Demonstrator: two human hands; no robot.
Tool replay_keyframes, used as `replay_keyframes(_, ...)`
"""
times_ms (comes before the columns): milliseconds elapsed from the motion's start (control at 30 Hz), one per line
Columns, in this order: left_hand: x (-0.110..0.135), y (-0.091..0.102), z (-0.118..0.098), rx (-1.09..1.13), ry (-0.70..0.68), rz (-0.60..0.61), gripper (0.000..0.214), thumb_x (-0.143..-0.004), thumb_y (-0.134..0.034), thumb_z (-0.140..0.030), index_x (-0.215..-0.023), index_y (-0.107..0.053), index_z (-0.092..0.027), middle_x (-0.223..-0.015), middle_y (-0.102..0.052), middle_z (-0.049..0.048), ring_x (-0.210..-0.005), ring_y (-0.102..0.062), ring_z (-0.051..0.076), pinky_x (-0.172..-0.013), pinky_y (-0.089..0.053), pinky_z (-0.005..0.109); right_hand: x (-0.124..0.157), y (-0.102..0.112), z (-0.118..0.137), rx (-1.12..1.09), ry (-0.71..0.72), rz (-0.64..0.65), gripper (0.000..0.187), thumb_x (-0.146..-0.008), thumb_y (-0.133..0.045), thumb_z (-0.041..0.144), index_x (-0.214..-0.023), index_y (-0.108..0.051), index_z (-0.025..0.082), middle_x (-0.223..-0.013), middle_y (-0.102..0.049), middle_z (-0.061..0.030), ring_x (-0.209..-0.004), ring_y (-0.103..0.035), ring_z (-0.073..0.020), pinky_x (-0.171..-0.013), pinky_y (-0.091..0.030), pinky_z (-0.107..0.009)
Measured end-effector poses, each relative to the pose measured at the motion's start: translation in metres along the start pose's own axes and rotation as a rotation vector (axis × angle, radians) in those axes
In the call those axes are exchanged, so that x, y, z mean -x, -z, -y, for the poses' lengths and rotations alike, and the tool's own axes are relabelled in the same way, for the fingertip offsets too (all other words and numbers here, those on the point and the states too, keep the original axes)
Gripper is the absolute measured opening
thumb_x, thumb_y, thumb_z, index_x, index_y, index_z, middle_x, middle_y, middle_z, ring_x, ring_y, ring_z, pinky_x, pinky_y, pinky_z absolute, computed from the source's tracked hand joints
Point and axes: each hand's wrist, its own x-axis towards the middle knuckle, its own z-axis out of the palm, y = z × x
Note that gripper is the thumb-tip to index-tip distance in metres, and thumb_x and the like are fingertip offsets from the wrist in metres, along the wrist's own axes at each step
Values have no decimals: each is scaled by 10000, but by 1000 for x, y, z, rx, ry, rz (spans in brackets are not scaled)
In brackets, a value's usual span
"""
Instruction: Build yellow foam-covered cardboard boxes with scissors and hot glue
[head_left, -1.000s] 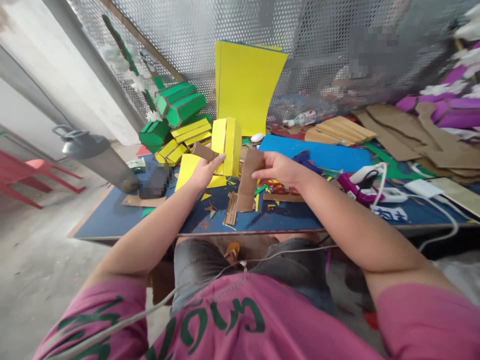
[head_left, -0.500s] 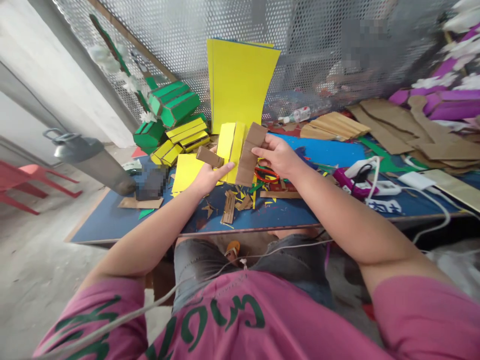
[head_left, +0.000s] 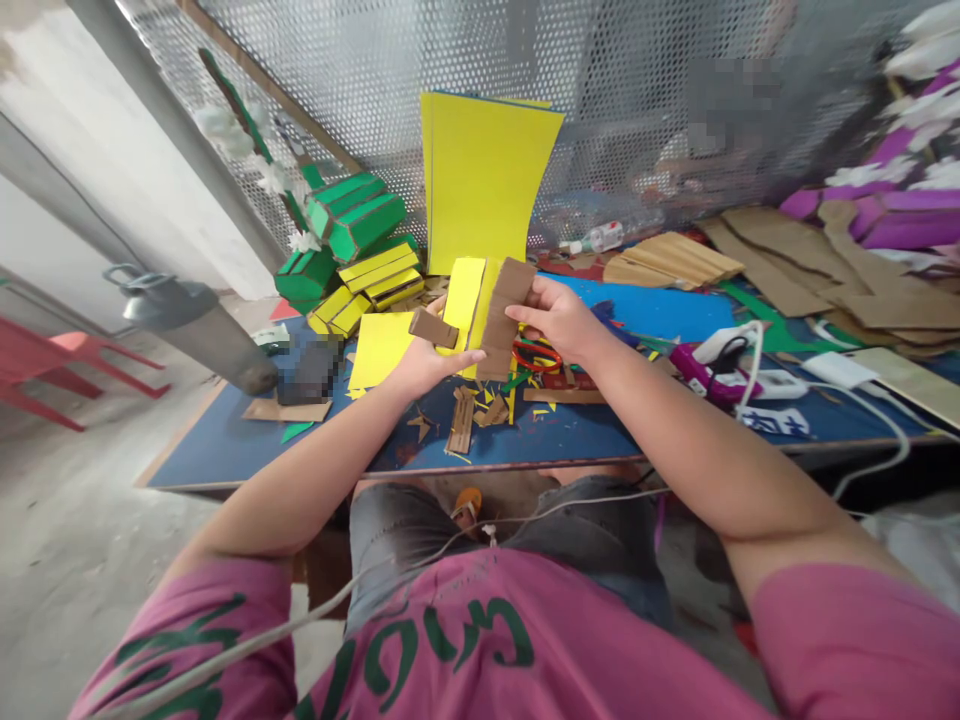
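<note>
Between my hands, above the table, is a folded yellow cardboard piece [head_left: 466, 290] with a plain brown panel [head_left: 508, 305] along its right side. My left hand [head_left: 431, 360] grips its lower left, thumb across the front near the brown panel. A short brown cardboard strip [head_left: 433, 328] sticks out over the left fingers and partly hides them. On the right edge, my right hand [head_left: 551, 315] pinches the brown panel between thumb and fingers. Behind it stands a tall yellow sheet [head_left: 491, 180] against the mesh. A flat yellow sheet [head_left: 379, 350] lies left of my left hand.
Yellow and green cardboard forms [head_left: 356, 215] stand back left, near a grey metal flask [head_left: 184, 325]. Scraps [head_left: 461, 420] litter the front of the blue table [head_left: 225, 445]. Red-handled scissors [head_left: 536, 355], a blue sheet [head_left: 660, 308], a purple power strip [head_left: 712, 370] and brown cardboard [head_left: 780, 255] lie to the right.
The view has shifted slightly. My left thumb now reaches further across the lower front of the folded piece, toward the brown panel. Both hands keep their hold.
</note>
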Motion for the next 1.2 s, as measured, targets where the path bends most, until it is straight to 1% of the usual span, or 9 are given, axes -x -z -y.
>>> replay_keyframes(133, 0, 0, -4, 2, -23, 29, 1290, -684, -1055, -740, -1716, -442, -269, -1701, -618, 197, -1672, -516, 493, -1431, -396, 647, 0, -1, 1, 15, 10, 2, 691, -818, -979, 582, -1398, -721, 307, -1352, -848, -64, -1128, -791, -314, -741, -694, -410)
replay_keyframes(333, 0, 1, -4, -13, -63, 38, 1281, -703, -1073, -667, -1728, -417, -266, -1805, -495, 221, -1725, -437, 491, -1457, -348, 641, 2, -2, 5, 27, 31, 0, 760, -793, -963, 561, -1447, -675, 303, -1382, -841, -73, -1192, -787, -340, -720, -695, -392)
replay_keyframes(467, -1, 2, -2, -6, -80, 54, 1284, -724, -1058, -668, -1748, -391, -275, -1821, -478, 218, -1746, -404, 489, -1465, -329, 644, 3, -2, 4, 115, 48, -40, 787, -820, -944, 595, -1473, -606, 317, -1428, -808, -103, -1305, -759, -390, -862, -735, -476)
replay_keyframes(600, -2, 3, -2, -22, -114, 82, 1324, -722, -1052, -680, -1772, -353, -281, -1845, -443, 214, -1750, -397, 482, -1468, -324, 652, 4, -3, 5, 178, 144, -92, 785, -879, -893, 629, -1516, -539, 336, -1449, -772, -111, -1368, -733, -396, -1057, -704, -534)
replay_keyframes(767, -2, 0, -3, -28, -153, 99, 1321, -745, -1041, -676, -1793, -327, -305, -1853, -440, 200, -1749, -402, 473, -1474, -311, 650, 6, -7, 12, 337, 177, -195, 806, -987, -804, 599, -1684, -445, 414, -1520, -707, -95, -1388, -713, -384, -1103, -670, -534)
replay_keyframes(900, -1, 0, -3, -46, -172, 99, 1306, -757, -1038, -666, -1790, -325, -306, -1852, -439, 196, -1746, -407, 471, -1472, -319, 634, 5, -9, 10, 416, 265, -214, 717, -1022, -762, 558, -1682, -518, 416, -1583, -675, -92, -1454, -668, -389, -1138, -652, -552)
replay_keyframes(1033, -1, 0, -4, -77, -169, 90, 1310, -746, -1041, -681, -1778, -332, -296, -1826, -468, 198, -1748, -396, 473, -1477, -309, 630, 9, -8, 5, 502, 286, -248, 656, -1056, -696, 542, -1687, -574, 409, -1676, -593, -84, -1447, -662, -383, -1052, -686, -508)
replay_keyframes(1100, -1, -1, -5, -85, -167, 86, 1322, -744, -1040, -684, -1781, -318, -297, -1835, -452, 200, -1754, -385, 473, -1481, -297, 633, 11, -7, 5, 508, 312, -288, 568, -1055, -696, 515, -1609, -675, 397, -1621, -626, -91, -1436, -660, -396, -1028, -696, -534)
replay_keyframes(1200, 0, -1, -6, -102, -187, 91, 1329, -754, -1038, -665, -1792, -291, -305, -1854, -418, 198, -1773, -356, 469, -1491, -264, 643, 11, -4, 8, 494, 401, -337, 412, -1062, -704, 497, -1450, -793, 389, -1518, -679, -94, -1487, -625, -404, -1135, -661, -606)
